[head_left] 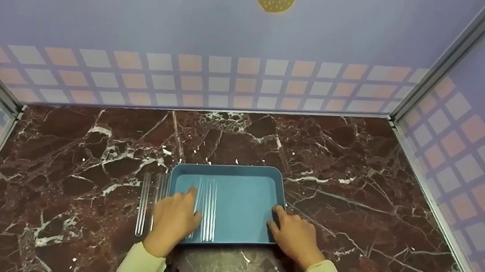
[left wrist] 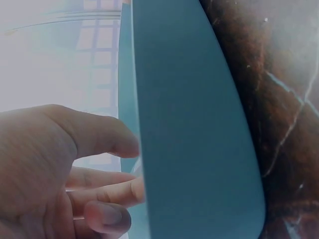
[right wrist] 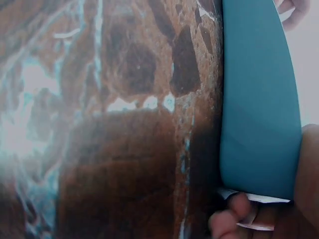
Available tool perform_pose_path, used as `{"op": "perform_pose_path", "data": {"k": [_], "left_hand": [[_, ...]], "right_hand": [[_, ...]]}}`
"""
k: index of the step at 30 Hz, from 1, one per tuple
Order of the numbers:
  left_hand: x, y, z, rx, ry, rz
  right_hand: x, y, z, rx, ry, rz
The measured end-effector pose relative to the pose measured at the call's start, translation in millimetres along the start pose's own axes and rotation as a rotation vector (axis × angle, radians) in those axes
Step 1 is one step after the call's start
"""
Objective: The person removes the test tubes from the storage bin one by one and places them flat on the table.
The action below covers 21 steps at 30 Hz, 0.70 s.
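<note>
A blue rectangular tray (head_left: 247, 200) lies on the marbled surface. Several clear glass test tubes (head_left: 210, 213) lie side by side in its left part. My left hand (head_left: 174, 219) is over the tray's left side, index finger extended among the tubes; in the left wrist view its thumb (left wrist: 107, 134) and fingertips are beside the inside of the tray wall (left wrist: 189, 119). At the tray's right end, my right hand (head_left: 297, 236) grips the rim, thumb inside. The right wrist view shows fingers (right wrist: 227, 221) by the underside of the tray (right wrist: 259, 109).
More test tubes, one of them a long clear tube (head_left: 143, 205), lie left of the tray, partly hidden by the left hand. Purple walls with checks (head_left: 246, 83) enclose the brown marbled surface (head_left: 357, 208) at the back and both sides.
</note>
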State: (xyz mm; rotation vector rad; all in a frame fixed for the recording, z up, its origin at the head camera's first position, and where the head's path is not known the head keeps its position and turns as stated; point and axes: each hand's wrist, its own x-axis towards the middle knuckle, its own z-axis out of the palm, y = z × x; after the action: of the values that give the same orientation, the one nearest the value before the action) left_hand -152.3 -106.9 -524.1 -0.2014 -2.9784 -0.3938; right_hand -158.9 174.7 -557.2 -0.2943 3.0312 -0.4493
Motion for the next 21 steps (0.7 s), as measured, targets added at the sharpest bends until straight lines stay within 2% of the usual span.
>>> {"op": "perform_pose_path", "data": {"k": [8, 10, 13, 16, 21], "left_hand": [[-2.1, -0.2, -4.7, -0.016, 0.01, 0.003], [-2.8, -0.1, -5.5, -0.017, 0.017, 0.004], [-4.4, -0.5, -6.0, -0.017, 0.031, 0.007], [-5.7, -1.6, -6.7, -0.016, 0.039, 0.004], [-5.5, -4.2, -8.5, -0.019, 0.015, -0.014]], "right_hand": [[-2.4, -0.5, -0.3, -0.029, 0.119, -0.052], [-2.3, 0.2, -0.2, -0.013, 0.124, -0.066], [-0.7, 2.1, -0.2, 0.032, 0.067, -0.062], [1.9, 3.2, -2.9, 0.078, -0.039, -0.047], [9.7, 3.6, -11.5, 0.163, -0.152, -0.014]]}}
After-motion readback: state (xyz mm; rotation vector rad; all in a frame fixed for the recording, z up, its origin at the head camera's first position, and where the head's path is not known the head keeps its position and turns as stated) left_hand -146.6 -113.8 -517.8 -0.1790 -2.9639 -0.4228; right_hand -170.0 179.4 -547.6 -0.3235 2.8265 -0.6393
